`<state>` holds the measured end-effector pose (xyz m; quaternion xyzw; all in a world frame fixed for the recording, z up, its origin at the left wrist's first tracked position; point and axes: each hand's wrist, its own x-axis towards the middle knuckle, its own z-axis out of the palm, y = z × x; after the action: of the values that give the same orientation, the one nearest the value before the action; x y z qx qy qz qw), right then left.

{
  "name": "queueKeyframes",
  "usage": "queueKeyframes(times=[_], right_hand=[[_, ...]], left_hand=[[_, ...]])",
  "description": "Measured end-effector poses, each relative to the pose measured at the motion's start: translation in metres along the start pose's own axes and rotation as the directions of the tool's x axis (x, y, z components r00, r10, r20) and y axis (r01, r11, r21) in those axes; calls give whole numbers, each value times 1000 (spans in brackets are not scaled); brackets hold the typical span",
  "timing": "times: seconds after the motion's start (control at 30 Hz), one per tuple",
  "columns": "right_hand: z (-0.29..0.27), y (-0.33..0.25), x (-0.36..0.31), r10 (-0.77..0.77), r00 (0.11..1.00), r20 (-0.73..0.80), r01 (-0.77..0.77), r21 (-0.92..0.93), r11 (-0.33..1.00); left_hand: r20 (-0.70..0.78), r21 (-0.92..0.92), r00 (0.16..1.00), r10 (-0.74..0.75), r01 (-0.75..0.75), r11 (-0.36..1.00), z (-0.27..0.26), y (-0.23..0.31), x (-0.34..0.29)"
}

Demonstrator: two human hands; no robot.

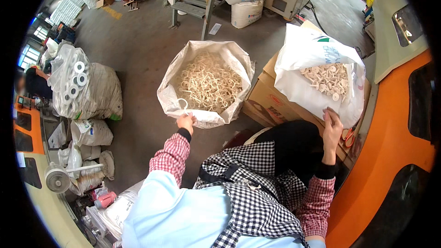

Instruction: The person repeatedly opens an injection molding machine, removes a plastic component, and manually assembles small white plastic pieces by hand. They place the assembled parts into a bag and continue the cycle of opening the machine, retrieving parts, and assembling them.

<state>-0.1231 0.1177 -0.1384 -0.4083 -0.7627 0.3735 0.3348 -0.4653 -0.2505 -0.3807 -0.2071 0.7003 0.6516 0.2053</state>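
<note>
My left hand (186,122) is at the near rim of a large open white woven sack (167,85). Its fingers are closed on a thin, curved cream plastic strip (183,103) that sticks up past the rim. Inside the sack lies a tangled heap of similar curly cream strips (209,82). On my right, the other hand (331,131) is raised at the near edge of a white plastic bag (305,92), fingertips pinched together. Whatever they hold, if anything, is too small to make out. Small cream disc-shaped plastic parts with stems (328,80) are piled on the bag.
Under the bag stands a cardboard box (271,98), with orange-handled scissors (349,138) beside it. An orange machine (390,147) borders the right. Stuffed sacks (103,92) stand at left, near a small fan (57,179). A metal step ladder (197,7) is beyond the sack.
</note>
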Motion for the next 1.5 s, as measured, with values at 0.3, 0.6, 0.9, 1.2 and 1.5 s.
queueKeyframes(times=[0.3,0.6,0.9,1.2,1.5], right_hand=[[-11,-8,-37,78,997,15,-78,18,997],[-2,-33,-56,-2,999,45,6,-85,996],[-9,-31,-103,123,982,-144,-106,125,986],[-6,-42,-172,311,914,-259,-356,-152,922],[-31,-66,-208,441,840,-317,-495,-113,862]], left_hand=[[-184,369,944,275,-193,909,-26,-12,117],[12,581,995,103,-91,809,-42,-93,52],[798,136,382,467,-868,478,127,38,-202],[111,-633,-958,264,137,762,138,134,-573],[-156,-109,-872,464,482,869,6,103,-681]])
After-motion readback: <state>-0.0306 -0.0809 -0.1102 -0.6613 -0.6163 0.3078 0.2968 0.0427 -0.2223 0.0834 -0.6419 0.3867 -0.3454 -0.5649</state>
